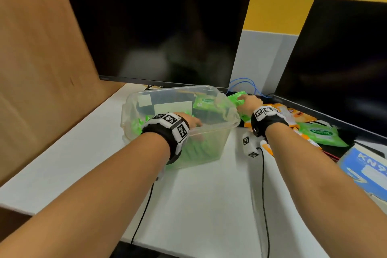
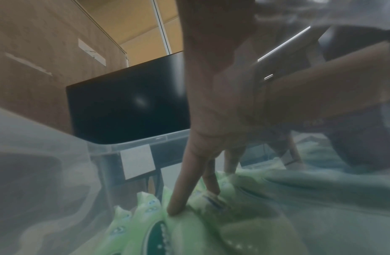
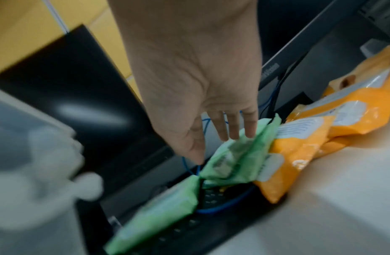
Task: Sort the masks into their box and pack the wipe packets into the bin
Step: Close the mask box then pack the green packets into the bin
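A clear plastic bin (image 1: 215, 128) stands mid-desk with several green wipe packets (image 2: 189, 233) in it. My left hand (image 1: 195, 122) is inside the bin, its straight fingers (image 2: 174, 208) pressing down on those packets. Just right of the bin, my right hand (image 1: 244, 98) grips a green wipe packet (image 3: 237, 160) by its top edge, thumb on one side and fingers behind. A second green packet (image 3: 159, 215) lies below it. Another green packet (image 1: 320, 134) and orange packets (image 1: 293, 115) lie further right. The blue mask box (image 1: 364, 169) sits at the right edge.
Two dark monitors (image 1: 159, 35) (image 1: 343, 65) stand behind the bin and packets. A brown cardboard panel (image 1: 41, 58) walls the left side. A blue cable (image 1: 247, 84) loops behind the right hand. Thin black cords (image 1: 263, 184) run across the white desk.
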Demonstrator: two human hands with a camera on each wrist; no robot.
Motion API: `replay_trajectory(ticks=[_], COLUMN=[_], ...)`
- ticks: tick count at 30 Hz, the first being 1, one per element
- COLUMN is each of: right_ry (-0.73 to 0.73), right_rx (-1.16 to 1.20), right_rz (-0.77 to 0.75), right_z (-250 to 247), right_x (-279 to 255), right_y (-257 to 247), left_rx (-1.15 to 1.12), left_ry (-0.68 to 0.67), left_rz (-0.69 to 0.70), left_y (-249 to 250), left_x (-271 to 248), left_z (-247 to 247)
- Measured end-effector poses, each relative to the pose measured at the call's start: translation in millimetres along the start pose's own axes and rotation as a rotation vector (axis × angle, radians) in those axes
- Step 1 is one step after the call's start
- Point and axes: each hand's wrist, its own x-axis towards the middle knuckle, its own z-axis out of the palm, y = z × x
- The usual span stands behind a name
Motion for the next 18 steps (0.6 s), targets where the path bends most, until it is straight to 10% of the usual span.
replay_trajectory(ticks=[11,18], right_ry=[0.026,0.081], right_rx=[-0.182,0.877], right_rz=[0.092,0.215], right_z=[33.7,1.1], right_x=[-1.5,-5.5], right_y=[-1.0,22.6], left_rx=[-0.011,0.047], left_ry=[-0.005,0.02], left_rz=[0.014,0.01], left_y=[-3.0,-3.9], left_x=[2.3,2.4], left_z=[3.4,1.5])
